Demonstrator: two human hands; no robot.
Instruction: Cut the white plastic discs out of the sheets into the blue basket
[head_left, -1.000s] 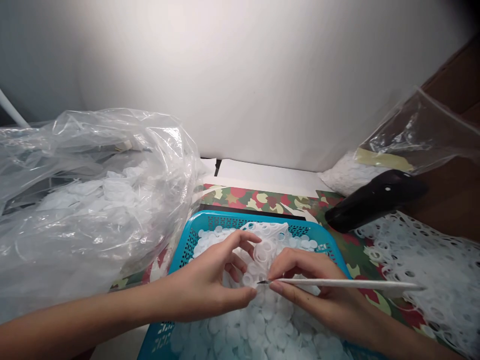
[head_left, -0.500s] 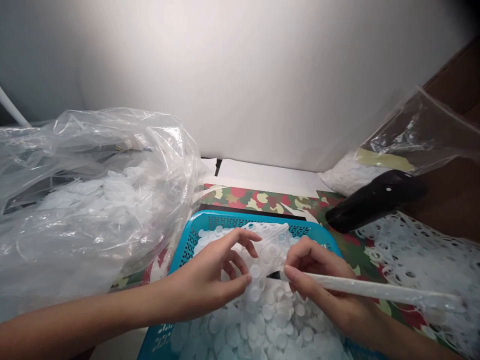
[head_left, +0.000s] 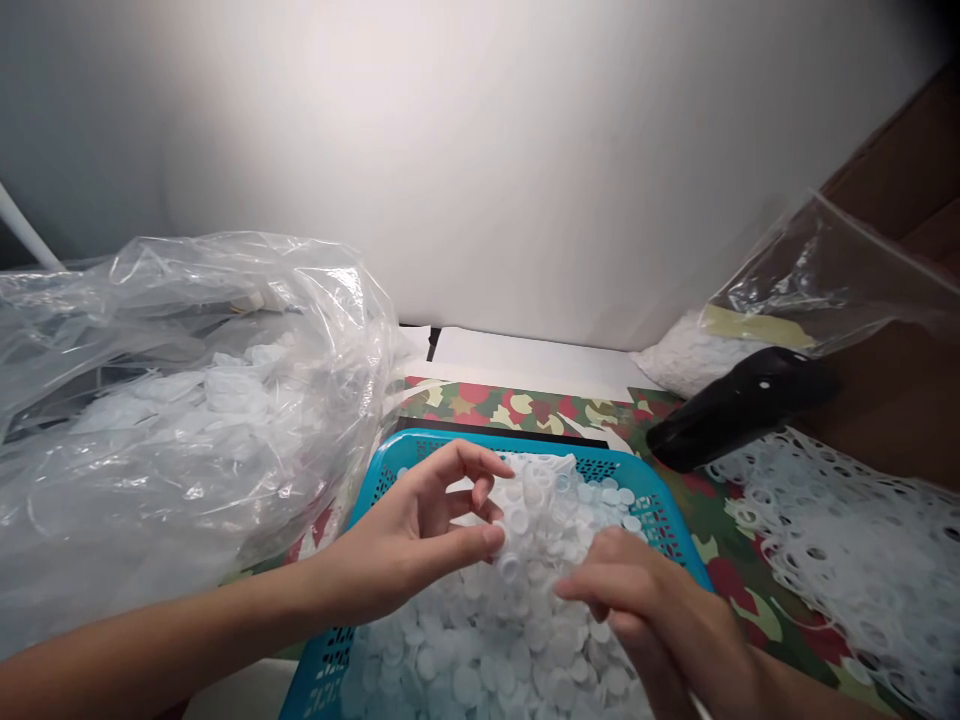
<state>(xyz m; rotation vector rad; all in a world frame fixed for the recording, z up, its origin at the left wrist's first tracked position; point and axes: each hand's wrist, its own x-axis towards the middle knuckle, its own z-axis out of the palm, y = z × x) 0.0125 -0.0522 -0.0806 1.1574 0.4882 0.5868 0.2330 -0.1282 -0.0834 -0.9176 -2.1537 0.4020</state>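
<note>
A blue plastic basket (head_left: pixel 390 462) holds a heap of small white discs (head_left: pixel 487 640). A scrap of punched white sheet (head_left: pixel 536 488) lies over the heap at the far side. My left hand (head_left: pixel 420 530) hovers over the basket with its fingers curled and its thumb pressed to the edge of that scrap. My right hand (head_left: pixel 652 615) is closed, knuckles up, low over the discs at the basket's right side. The white-handled blade tool it held is almost wholly hidden under it.
A large clear plastic bag (head_left: pixel 172 400) of white material fills the left. To the right lie a black tool (head_left: pixel 739 405), a heap of punched white sheets (head_left: pixel 847 540) and a smaller clear bag (head_left: pixel 810 290). A camouflage-pattern mat (head_left: pixel 525 405) covers the table by a white wall.
My right hand has dropped towards me and turned knuckles up, so the long white tool no longer shows. The left hand has opened a little and the view has tilted slightly.
</note>
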